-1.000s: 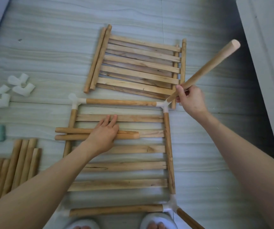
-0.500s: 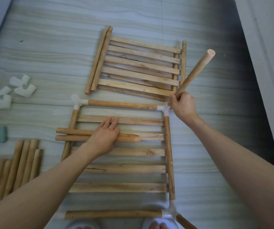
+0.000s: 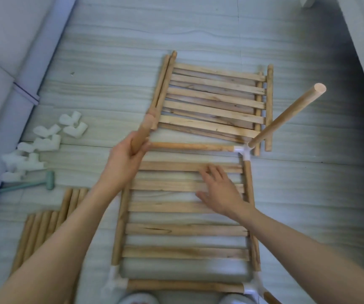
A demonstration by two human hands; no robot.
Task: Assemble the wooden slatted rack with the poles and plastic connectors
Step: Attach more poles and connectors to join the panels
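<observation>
— Both hands have changed jobs since a moment ago: the right hand (image 3: 220,190) has let go of the upright pole (image 3: 286,118), which now stands alone in the corner connector (image 3: 242,150) up and to the right of that hand. The left hand (image 3: 125,157), which was lying flat on two loose poles across the slats, has lifted one of them.

— And the frame itself?

— Same place. The slatted panel (image 3: 185,229) lies on the floor under both forearms, with its far left corner hidden behind the left hand. A second panel (image 3: 214,102) lies beyond both hands.

— How are the hands set?

— Left fingers are curled round the short pole (image 3: 140,133) near its lower end, tip pointing away. The right is spread with fingers relaxed, resting on or just over the slats; contact I cannot tell.

— How will the pole handle?

— I'd judge it light, stiff and smooth, so it could twist in the palm. Gripping low, near the end going into the socket, should steer it best. The plastic joint probably needs a firm, straight push.

— Spares?

— Loose poles (image 3: 43,229) and white connectors (image 3: 45,141) lie left of the left arm, by a small mallet (image 3: 32,184).
</observation>
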